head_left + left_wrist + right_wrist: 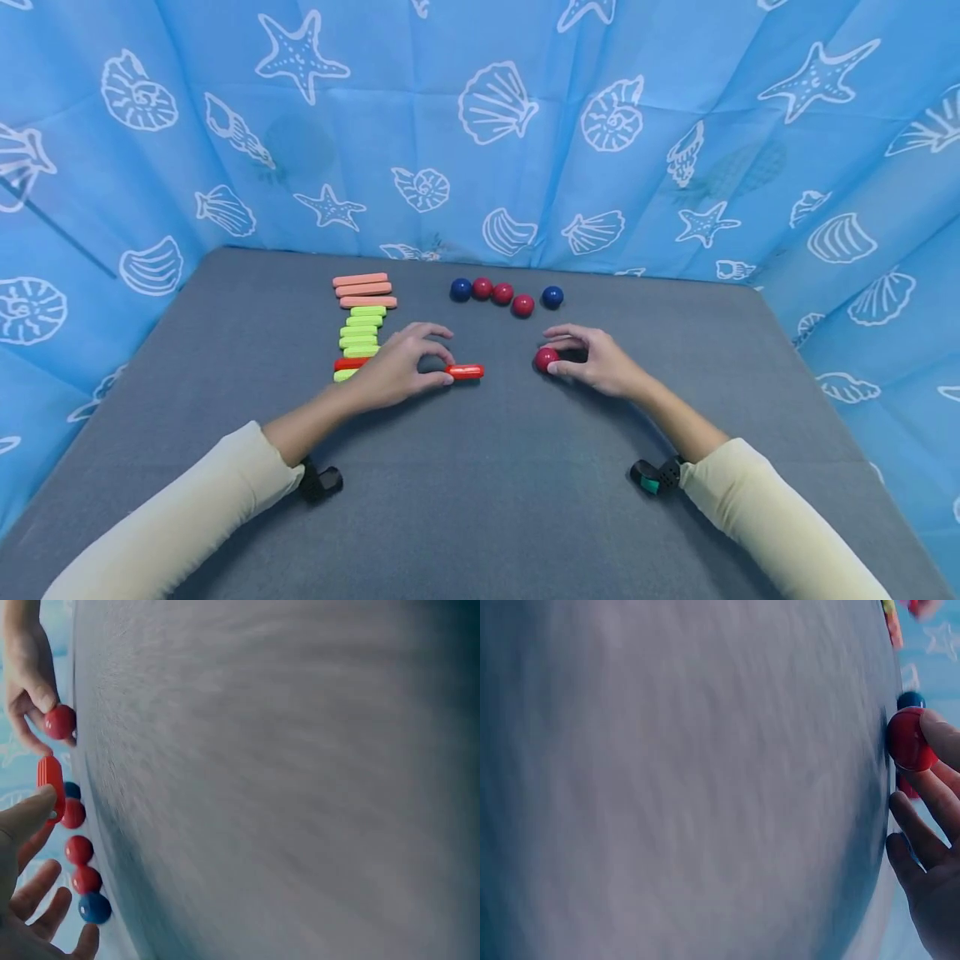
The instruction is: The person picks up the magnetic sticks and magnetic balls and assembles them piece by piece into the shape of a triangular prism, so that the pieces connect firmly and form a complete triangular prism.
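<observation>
My left hand [405, 364] pinches one end of a short red ribbed stick [467, 372] between thumb and index finger, over the table's middle. The other fingers of that hand spread apart in the left wrist view. My right hand [596, 360] holds a red ball [546, 360] between thumb and fingers, at or just above the table; the right wrist view shows the same ball [910, 740] under the thumb. Beyond the hands lie three more red balls [502, 293] in a bent row, with a blue ball [461, 289] at the left end and another blue ball [552, 297] at the right.
Left of centre, a column of short sticks runs toward me: three salmon sticks [364, 290] at the back, several yellow-green sticks [358, 331], and a red stick [350, 363] partly behind my left hand. A grey cloth [480, 500] covers the table. Blue shell-patterned curtains [480, 167] enclose it.
</observation>
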### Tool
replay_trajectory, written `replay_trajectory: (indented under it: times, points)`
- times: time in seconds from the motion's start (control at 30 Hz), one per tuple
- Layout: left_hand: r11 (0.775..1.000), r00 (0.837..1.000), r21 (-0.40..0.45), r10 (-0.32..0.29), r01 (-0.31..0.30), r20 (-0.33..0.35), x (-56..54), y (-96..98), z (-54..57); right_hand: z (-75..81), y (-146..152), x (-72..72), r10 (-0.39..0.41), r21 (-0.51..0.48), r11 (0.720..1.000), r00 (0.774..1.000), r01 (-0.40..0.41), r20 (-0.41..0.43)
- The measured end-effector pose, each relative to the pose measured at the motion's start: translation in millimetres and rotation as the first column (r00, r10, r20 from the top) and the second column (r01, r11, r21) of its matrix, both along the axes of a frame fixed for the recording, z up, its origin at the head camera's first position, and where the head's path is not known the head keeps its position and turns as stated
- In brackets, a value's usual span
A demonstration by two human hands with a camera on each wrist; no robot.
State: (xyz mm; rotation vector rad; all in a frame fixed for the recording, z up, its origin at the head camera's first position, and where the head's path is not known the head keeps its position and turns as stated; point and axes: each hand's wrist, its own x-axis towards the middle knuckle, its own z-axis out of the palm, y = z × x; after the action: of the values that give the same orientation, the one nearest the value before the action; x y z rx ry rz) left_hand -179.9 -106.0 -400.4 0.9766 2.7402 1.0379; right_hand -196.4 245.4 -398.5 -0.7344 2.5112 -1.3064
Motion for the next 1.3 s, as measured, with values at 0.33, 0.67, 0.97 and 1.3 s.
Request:
replay_trajectory:
  times: [0.33,0.67,0.97,1.3]
  points:
    - [0.997,0.999,-0.073,0.003,0.001,0.045,-18.0,40.9,-3.3,-0.6,-24,7.0,0.058,0.002,0.998,0.998,-0.058,0.035]
    - [0.998,0.994,-0.053,-0.023,0.028,0.108,-24.6,45.5,0.0,3.7,-24,5.8,0.092,-0.015,0.996,0.994,-0.091,0.064]
    - [0.968,0.966,0.095,0.218,-0.232,0.139,-64.2,38.7,11.9,5.7,-20,0.6,0.096,0.004,0.995,0.989,-0.097,0.113]
    - [0.926,0.893,0.005,0.362,-0.377,0.268,-99.2,35.0,3.0,5.9,-22,-2.2,0.101,0.021,0.994,0.986,-0.105,0.135]
